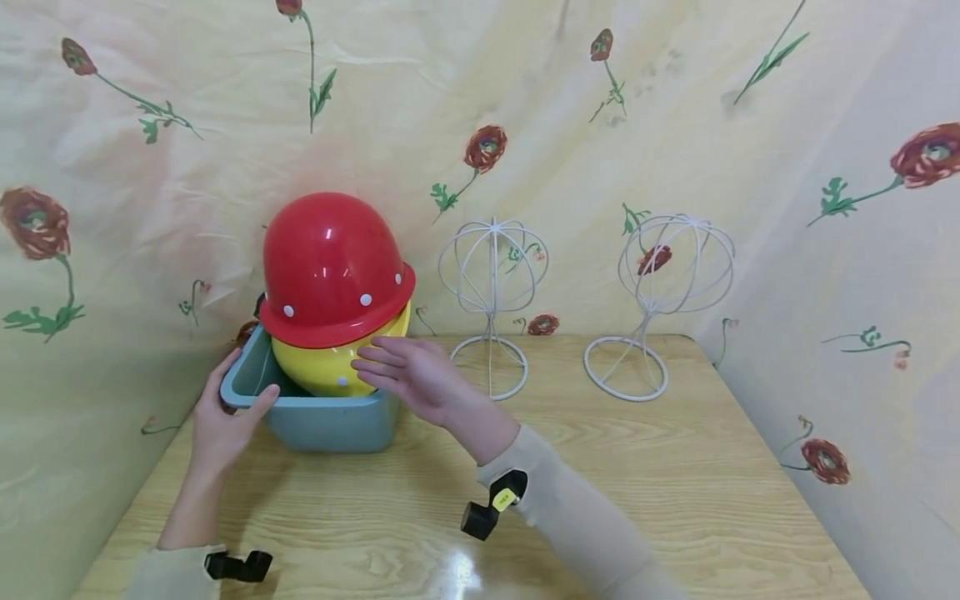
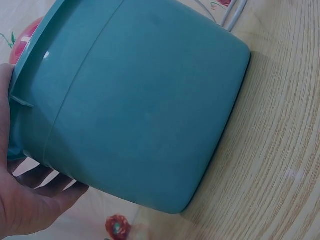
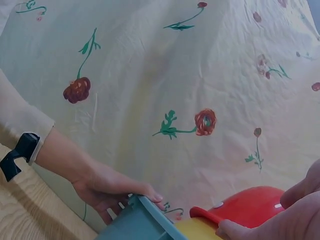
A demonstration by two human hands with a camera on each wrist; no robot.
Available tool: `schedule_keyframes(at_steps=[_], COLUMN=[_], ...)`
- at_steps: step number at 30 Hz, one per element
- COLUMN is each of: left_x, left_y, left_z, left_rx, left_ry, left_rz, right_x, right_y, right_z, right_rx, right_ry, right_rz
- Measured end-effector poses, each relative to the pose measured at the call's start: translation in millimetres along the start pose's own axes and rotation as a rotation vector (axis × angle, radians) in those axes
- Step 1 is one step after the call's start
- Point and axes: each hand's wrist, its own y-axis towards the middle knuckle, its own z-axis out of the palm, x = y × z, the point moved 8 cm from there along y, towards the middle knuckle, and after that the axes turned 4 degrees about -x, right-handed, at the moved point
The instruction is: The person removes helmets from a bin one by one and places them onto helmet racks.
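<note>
A blue-green plastic bin (image 1: pixel 330 425) stands at the left of the table with two hard hats in it. The red hard hat (image 1: pixel 330 258) lies on top of the yellow hard hat (image 1: pixel 315 367), its dome up. My left hand (image 1: pixel 225 417) grips the bin's left rim, thumb over the near edge and fingers outside, as the left wrist view also shows on the bin wall (image 2: pixel 135 105). My right hand (image 1: pixel 420 379) is held with fingers extended at the right side of the hats, overlapping the yellow one; in the right wrist view its thumb and fingers appear beside the red brim.
Two white wire stands with globe-shaped tops are at the back of the wooden table (image 1: pixel 600 483): one upright stand (image 1: pixel 491 312) right of the bin, and a tilted stand (image 1: pixel 645 312) farther right. Flower-printed cloth (image 1: pixel 525 83) hangs behind and along both sides.
</note>
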Motion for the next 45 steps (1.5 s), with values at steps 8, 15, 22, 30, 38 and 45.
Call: schedule_keyframes(at_steps=[8,15,22,30,38,45], left_x=[-0.4,0.0,0.2,1.4,2.4,2.1], left_y=[1.0,-1.3,-1.2,-0.5,-0.6,-0.5], left_z=[0.0,-0.2,0.2,1.1,1.4,1.1], left_rx=[-0.008,-0.005,-0.006,-0.005,-0.009,-0.012], left_ry=[-0.012,0.002,0.021,0.012,0.006,0.004], left_rz=[-0.004,-0.018,-0.029,-0.026,-0.035,-0.048], right_x=[-5,-5,-6,-8,-8,-7], right_y=[9.7,10.7,15.0,22.0,24.0,27.3], right_z=[7,13,14,15,20,25], right_rx=[-0.002,-0.003,-0.006,-0.048,-0.080,-0.102], right_ry=[0.079,0.127,0.173,0.185,0.181,0.207], right_rz=[0.022,0.012,0.017,0.028,0.005,-0.011])
